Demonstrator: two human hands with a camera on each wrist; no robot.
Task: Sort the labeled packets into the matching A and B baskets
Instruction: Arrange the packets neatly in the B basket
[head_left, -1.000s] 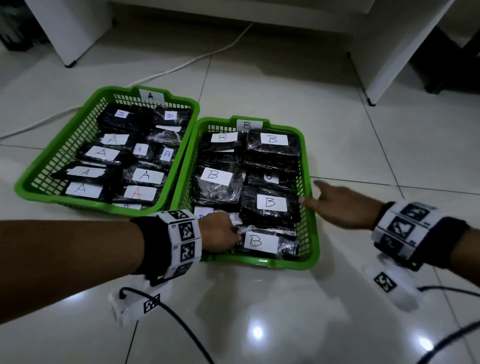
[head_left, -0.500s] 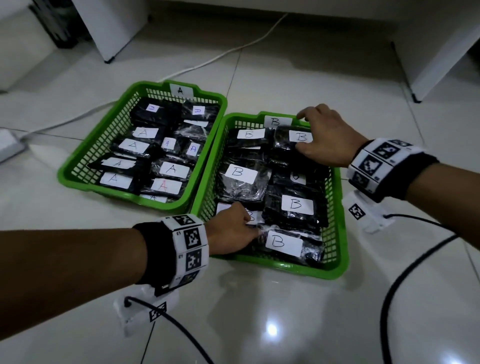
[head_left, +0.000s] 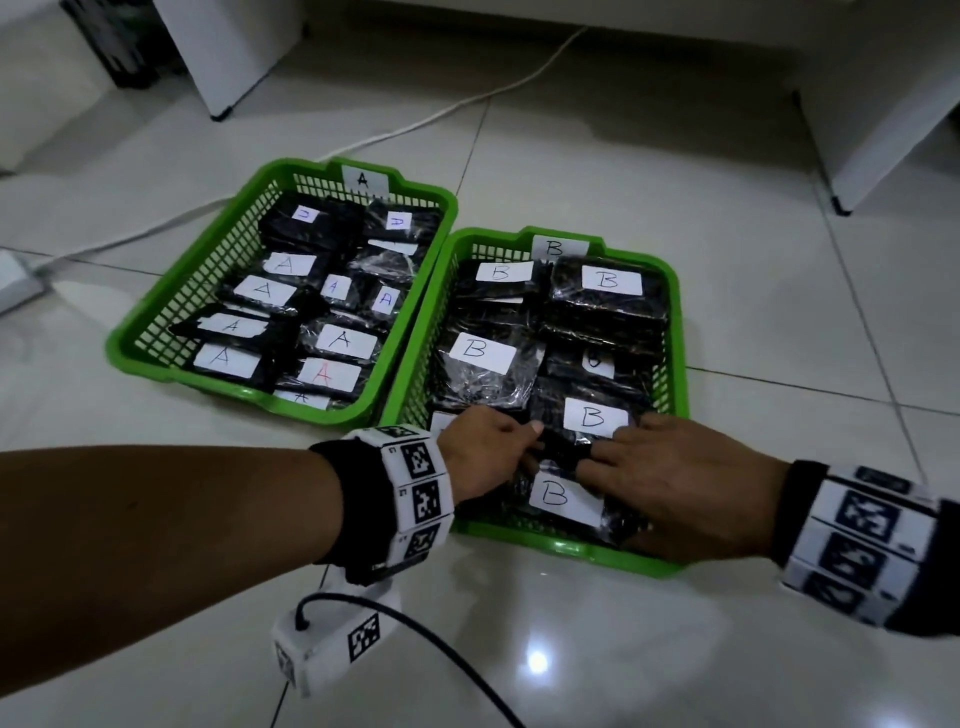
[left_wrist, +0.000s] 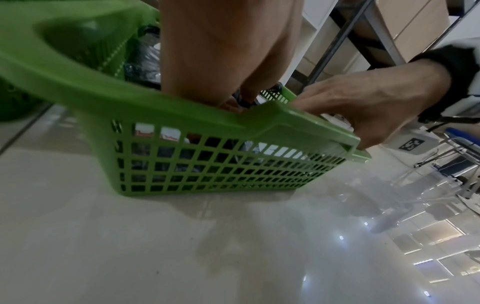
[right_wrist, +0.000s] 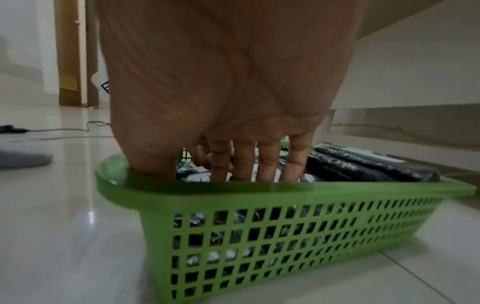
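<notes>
Packets of black plastic-wrapped stock with white paper labels (head_left: 603, 281) fill two green plastic lattice baskets on the pale tiled floor (head_left: 675, 649). The basket tagged A (head_left: 156, 332) shows about ten labels marked A, the basket tagged B (head_left: 678, 332) six marked B plus one half-hidden label that I cannot read. Both hands are at the near end of the B basket: the left hand (head_left: 480, 449) curls its fingers into the packets there, and the right hand (head_left: 680, 478) lies with straight, spread fingers on the packets between two B labels. Only the head view shows the letters. The right wrist view shows four straight fingers (right_wrist: 241, 162) reaching below the rim; the left wrist view shows the left fingertips behind the rim, so what they grip, if anything, probably cannot be settled. One white cable (head_left: 415, 124) crosses the floor behind.
</notes>
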